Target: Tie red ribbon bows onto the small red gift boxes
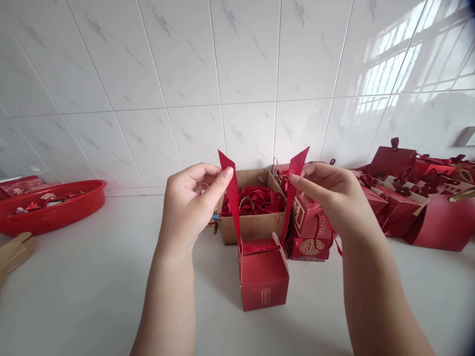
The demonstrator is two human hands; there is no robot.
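Note:
A small red gift box (264,269) with gold print stands upright on the white table in front of me. A red ribbon (234,200) runs across its top, and both ends rise from the two sides. My left hand (196,198) pinches one end between thumb and fingers. In my right hand (328,193) the other end is pinched the same way. Both ends are held up apart in a V, their slanted tips pointing above the fingers. Behind the gift box sits an open cardboard box (256,227) with a heap of red ribbons (261,200) inside.
Several finished-looking red boxes (309,247) stand right of the cardboard box. More red boxes (397,198) crowd the far right. At left is a red oval tray (74,210) with small wrapped items, and another person's hand (17,252) near it. A tiled wall (248,59) closes the back.

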